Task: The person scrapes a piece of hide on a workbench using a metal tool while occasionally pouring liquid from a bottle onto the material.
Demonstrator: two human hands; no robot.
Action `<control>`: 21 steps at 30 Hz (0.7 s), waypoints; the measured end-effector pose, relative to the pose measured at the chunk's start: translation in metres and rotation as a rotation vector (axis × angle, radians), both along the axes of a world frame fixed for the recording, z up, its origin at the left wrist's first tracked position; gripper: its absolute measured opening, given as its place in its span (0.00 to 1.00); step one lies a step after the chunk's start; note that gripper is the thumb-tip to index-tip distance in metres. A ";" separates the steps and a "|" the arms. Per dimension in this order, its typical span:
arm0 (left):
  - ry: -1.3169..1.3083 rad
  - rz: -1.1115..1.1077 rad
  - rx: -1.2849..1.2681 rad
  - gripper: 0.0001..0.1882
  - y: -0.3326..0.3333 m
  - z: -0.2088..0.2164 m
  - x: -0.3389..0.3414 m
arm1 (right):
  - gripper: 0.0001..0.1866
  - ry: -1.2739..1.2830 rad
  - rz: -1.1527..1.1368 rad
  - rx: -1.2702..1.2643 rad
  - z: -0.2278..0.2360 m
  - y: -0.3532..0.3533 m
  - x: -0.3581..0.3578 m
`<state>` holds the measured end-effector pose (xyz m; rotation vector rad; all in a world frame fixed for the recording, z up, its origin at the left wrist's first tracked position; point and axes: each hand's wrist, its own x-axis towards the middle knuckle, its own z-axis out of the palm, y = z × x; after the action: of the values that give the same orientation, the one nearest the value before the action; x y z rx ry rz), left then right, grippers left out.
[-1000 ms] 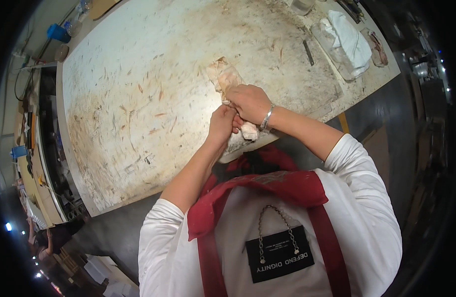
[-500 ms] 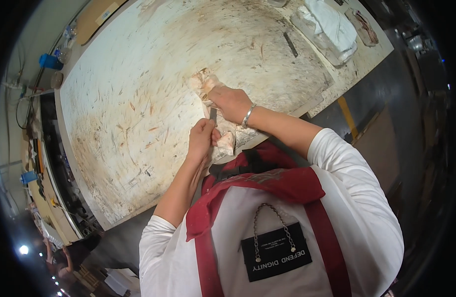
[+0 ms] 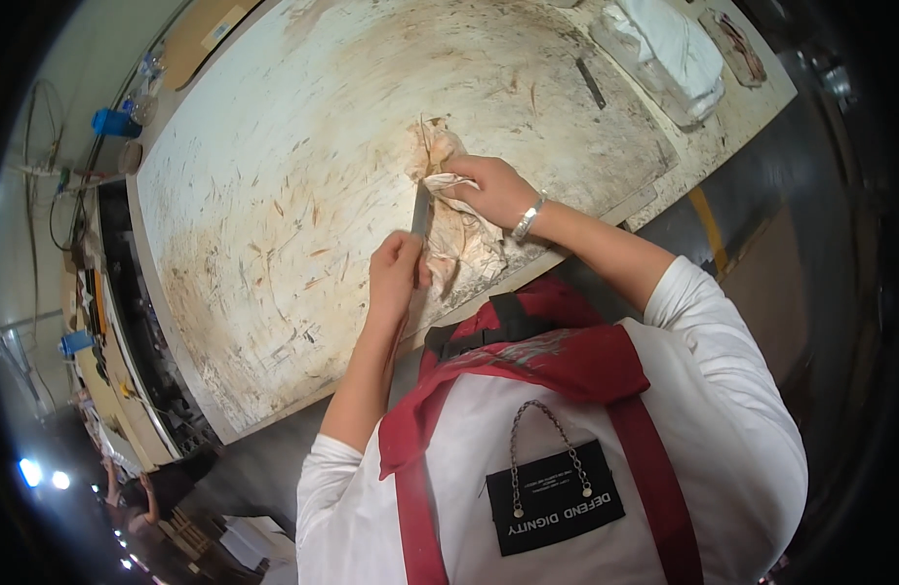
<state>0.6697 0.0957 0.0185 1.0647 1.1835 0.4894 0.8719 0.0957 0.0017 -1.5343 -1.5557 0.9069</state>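
Note:
My left hand (image 3: 397, 265) is closed on the lower end of a narrow flat metal blade (image 3: 422, 209), which points away from me. Crumpled in my right hand (image 3: 498, 191) is a stained, off-white rag (image 3: 472, 249). One fold of it is pinched at the blade's far end, while the rest spreads over the near edge of the worktable (image 3: 274, 219). Part of the rag bunches up beyond my right fingers. The blade's tip is hidden by the cloth.
A second dark metal strip (image 3: 591, 84) lies at the far right of the table. Beyond it are a folded white cloth (image 3: 676, 49) on a clear plastic-looking bundle and a smaller wrapped bundle (image 3: 734, 47). A blue container (image 3: 115, 123) stands off the left side.
More of the blade shows between my hands now. My right hand has shifted right with the rag, and the cloth has spread out below it. My left hand keeps its grip.

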 end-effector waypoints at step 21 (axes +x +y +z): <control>0.036 -0.159 -0.079 0.12 0.014 -0.021 -0.007 | 0.11 -0.470 0.084 0.053 -0.014 0.008 -0.035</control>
<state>0.6624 0.1092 -0.0028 1.0931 1.1305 0.2988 0.8364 0.1039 -0.0118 -1.7370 -1.9672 0.5641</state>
